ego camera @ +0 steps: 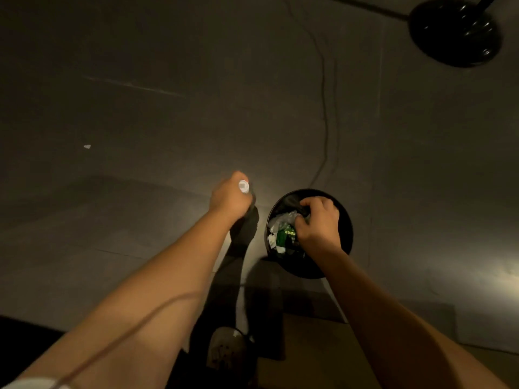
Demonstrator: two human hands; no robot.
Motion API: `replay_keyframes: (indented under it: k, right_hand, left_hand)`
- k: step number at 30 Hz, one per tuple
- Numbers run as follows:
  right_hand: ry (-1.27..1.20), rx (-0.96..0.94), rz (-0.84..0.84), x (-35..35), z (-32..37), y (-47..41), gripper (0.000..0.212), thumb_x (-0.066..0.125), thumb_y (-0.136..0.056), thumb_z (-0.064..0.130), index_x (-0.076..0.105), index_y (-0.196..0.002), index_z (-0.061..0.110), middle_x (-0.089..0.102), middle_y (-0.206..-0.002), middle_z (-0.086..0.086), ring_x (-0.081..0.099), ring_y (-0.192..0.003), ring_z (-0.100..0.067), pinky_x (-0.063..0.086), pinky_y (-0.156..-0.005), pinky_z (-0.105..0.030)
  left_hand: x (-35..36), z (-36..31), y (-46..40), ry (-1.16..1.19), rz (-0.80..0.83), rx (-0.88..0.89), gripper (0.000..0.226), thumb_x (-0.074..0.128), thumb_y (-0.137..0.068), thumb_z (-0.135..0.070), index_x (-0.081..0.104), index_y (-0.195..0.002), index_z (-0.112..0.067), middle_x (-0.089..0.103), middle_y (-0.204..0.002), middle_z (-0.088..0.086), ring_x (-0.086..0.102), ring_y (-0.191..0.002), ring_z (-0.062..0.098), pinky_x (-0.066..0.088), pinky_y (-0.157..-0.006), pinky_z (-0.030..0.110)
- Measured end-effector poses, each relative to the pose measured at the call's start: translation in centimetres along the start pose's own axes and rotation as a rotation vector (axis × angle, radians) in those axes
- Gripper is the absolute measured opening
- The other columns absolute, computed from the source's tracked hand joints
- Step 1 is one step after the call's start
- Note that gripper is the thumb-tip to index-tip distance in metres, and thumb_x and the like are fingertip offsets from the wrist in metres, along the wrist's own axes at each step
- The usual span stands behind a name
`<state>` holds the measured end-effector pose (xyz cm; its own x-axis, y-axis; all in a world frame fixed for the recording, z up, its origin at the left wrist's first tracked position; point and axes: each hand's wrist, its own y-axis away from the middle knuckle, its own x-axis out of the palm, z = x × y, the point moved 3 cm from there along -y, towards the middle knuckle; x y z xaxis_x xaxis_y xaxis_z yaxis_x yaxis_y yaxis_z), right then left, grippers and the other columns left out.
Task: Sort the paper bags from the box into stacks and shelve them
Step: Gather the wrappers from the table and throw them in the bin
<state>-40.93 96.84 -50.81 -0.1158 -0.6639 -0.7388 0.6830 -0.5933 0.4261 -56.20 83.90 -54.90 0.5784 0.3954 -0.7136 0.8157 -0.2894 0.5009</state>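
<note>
The scene is dim. My left hand [230, 196] grips a small lit torch [243, 186] that shines on the grey floor. A round black bin [344, 220] stands on the floor to its right, holding crumpled white and green scraps [282, 234]. My right hand [318, 223] reaches into the bin, its fingers curled round a dark crumpled piece at the top of the rubbish. No paper bags or shelves are in view.
A black round stand base [455, 32] sits at the far right. A thin cable [325, 122] runs along the floor toward the bin. A brown cardboard surface [314, 357] lies near my feet, beside my shoe [226, 346].
</note>
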Motion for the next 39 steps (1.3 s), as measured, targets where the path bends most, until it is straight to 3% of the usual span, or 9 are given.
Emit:
replay_keyframes:
  k: [4, 8, 14, 18, 22, 26, 30, 34, 39]
  right_hand:
    - [-0.048, 0.004, 0.025, -0.7, 0.7, 1.0, 0.04, 0.055, -0.091, 0.014, 0.049, -0.131, 0.015, 0.036, -0.141, -0.007, 0.029, -0.131, -0.025, 0.027, -0.108, -0.03]
    - [-0.155, -0.036, -0.018, -2.1, 1.3, 2.3, 0.048, 0.062, -0.087, 0.012, 0.046, -0.132, 0.017, 0.036, -0.141, -0.002, 0.031, -0.133, -0.021, 0.028, -0.108, -0.027]
    - [-0.341, -0.184, -0.055, -4.4, 2.2, 4.2, 0.096, 0.081, -0.074, 0.026, 0.02, -0.148, 0.033, 0.02, -0.157, 0.004, 0.022, -0.145, -0.015, 0.026, -0.119, -0.038]
    - [-0.382, -0.296, -0.116, -6.9, 2.6, 5.5, 0.106, 0.084, -0.069, 0.031, 0.015, -0.15, 0.033, 0.017, -0.159, 0.005, 0.02, -0.145, -0.013, 0.025, -0.117, -0.035]
    - [-0.421, -0.322, -0.083, -8.8, 2.7, 6.0, 0.101, 0.081, -0.068, 0.026, 0.02, -0.148, 0.035, 0.029, -0.153, 0.008, 0.031, -0.139, -0.008, 0.033, -0.109, -0.028]
    - [-0.447, -0.271, -0.044, -9.3, 1.7, 6.7, 0.076, 0.08, -0.07, 0.023, 0.039, -0.134, 0.029, 0.057, -0.125, 0.009, 0.059, -0.112, -0.006, 0.052, -0.094, -0.035]
    - [-0.409, -0.207, -0.036, -8.6, 0.1, 7.3, 0.074, 0.082, -0.068, 0.019, 0.04, -0.129, 0.024, 0.058, -0.12, 0.005, 0.06, -0.108, -0.01, 0.05, -0.083, -0.024]
    - [-0.316, -0.136, -0.015, -7.9, -0.8, 7.5, 0.074, 0.081, -0.072, 0.019, 0.038, -0.132, 0.02, 0.058, -0.12, 0.004, 0.059, -0.102, -0.011, 0.041, -0.069, -0.018]
    - [-0.277, -0.074, 0.025, -6.9, -1.3, 6.9, 0.089, 0.078, -0.075, 0.018, 0.026, -0.147, 0.022, 0.049, -0.14, 0.0, 0.052, -0.124, -0.02, 0.045, -0.092, -0.03]
  left_hand:
    - [-3.8, -1.3, 3.4, 0.358, -0.175, 0.033, 0.031, 0.074, -0.082, -0.019, 0.064, -0.111, -0.021, 0.063, -0.104, -0.002, 0.059, -0.093, 0.016, 0.046, -0.079, 0.028]
    - [-7.3, -3.5, 6.7, 0.448, -0.33, 0.147, 0.029, 0.078, -0.078, -0.028, 0.065, -0.103, -0.028, 0.048, -0.114, 0.001, 0.052, -0.105, 0.016, 0.041, -0.088, 0.023]
    - [-8.8, -7.8, 11.0, 0.596, -0.208, 0.365, 0.03, 0.071, -0.08, -0.018, 0.061, -0.104, -0.033, 0.061, -0.116, -0.004, 0.057, -0.107, 0.008, 0.047, -0.093, 0.029]
    - [-7.7, -10.1, 13.4, 0.584, -0.126, 0.475, 0.033, 0.072, -0.077, -0.023, 0.06, -0.104, -0.038, 0.061, -0.113, -0.003, 0.059, -0.106, 0.008, 0.047, -0.094, 0.027]
    - [-6.6, -12.1, 15.7, 0.592, -0.025, 0.528, 0.04, 0.075, -0.08, -0.011, 0.062, -0.111, -0.033, 0.056, -0.117, -0.001, 0.057, -0.109, 0.007, 0.044, -0.097, 0.019]
    - [-5.3, -12.8, 16.8, 0.524, 0.047, 0.569, 0.052, 0.078, -0.079, -0.015, 0.056, -0.118, -0.041, 0.051, -0.122, -0.007, 0.054, -0.114, 0.007, 0.044, -0.099, 0.022]
    - [-3.2, -12.0, 16.0, 0.407, 0.166, 0.41, 0.069, 0.083, -0.073, -0.028, 0.049, -0.132, -0.04, 0.047, -0.131, -0.005, 0.05, -0.118, 0.009, 0.043, -0.102, 0.028]
    - [-1.3, -11.3, 15.3, 0.311, 0.211, 0.4, 0.052, 0.079, -0.073, -0.034, 0.055, -0.119, -0.041, 0.058, -0.122, -0.005, 0.057, -0.112, 0.013, 0.049, -0.097, 0.035]
    - [-0.3, -10.8, 14.8, 0.246, 0.292, 0.363, 0.082, 0.08, -0.074, -0.027, 0.039, -0.143, -0.037, 0.046, -0.144, 0.0, 0.047, -0.129, 0.019, 0.043, -0.106, 0.037]
